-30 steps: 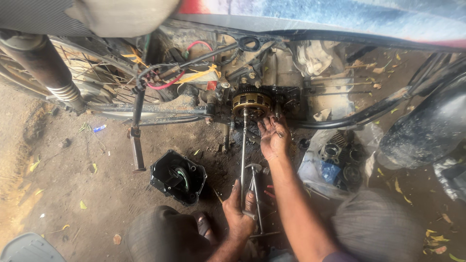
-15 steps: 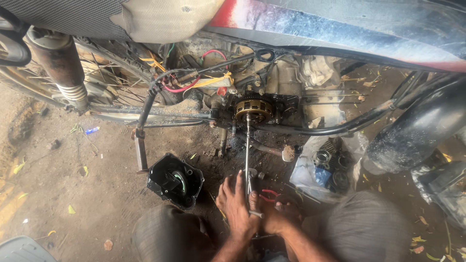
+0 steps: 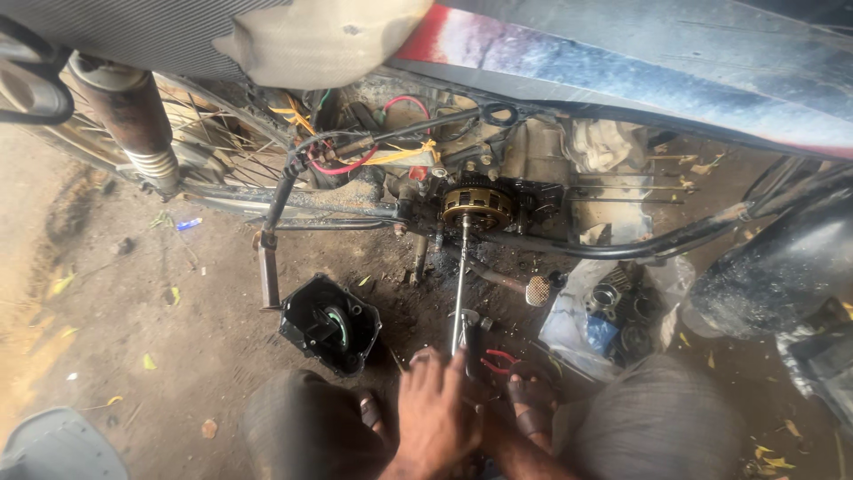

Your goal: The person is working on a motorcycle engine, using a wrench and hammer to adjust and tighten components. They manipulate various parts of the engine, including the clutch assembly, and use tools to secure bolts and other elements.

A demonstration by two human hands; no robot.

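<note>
A long steel socket wrench [image 3: 459, 284] runs from the brass-coloured clutch assembly [image 3: 478, 204] on the motorcycle engine down towards me. My left hand [image 3: 435, 411] covers the wrench's lower end, fingers curled over it. My right hand [image 3: 487, 427] is tucked under and behind the left one. Only its wrist and forearm show, so its grip is hidden. Red-handled pliers [image 3: 498, 360] lie on the ground just right of the wrench's lower end.
A black engine cover [image 3: 329, 324] lies open on the dirt to the left, by the side stand [image 3: 267, 267]. A plastic bag of parts [image 3: 604, 316] sits to the right. My knees and sandalled feet [image 3: 533, 400] flank the hands. The rear wheel and shock absorber [image 3: 133, 124] are at upper left.
My right hand has come down off the clutch assembly to the wrench's lower end, next to the left hand. The view has shifted a little; the wrench stays on the clutch.
</note>
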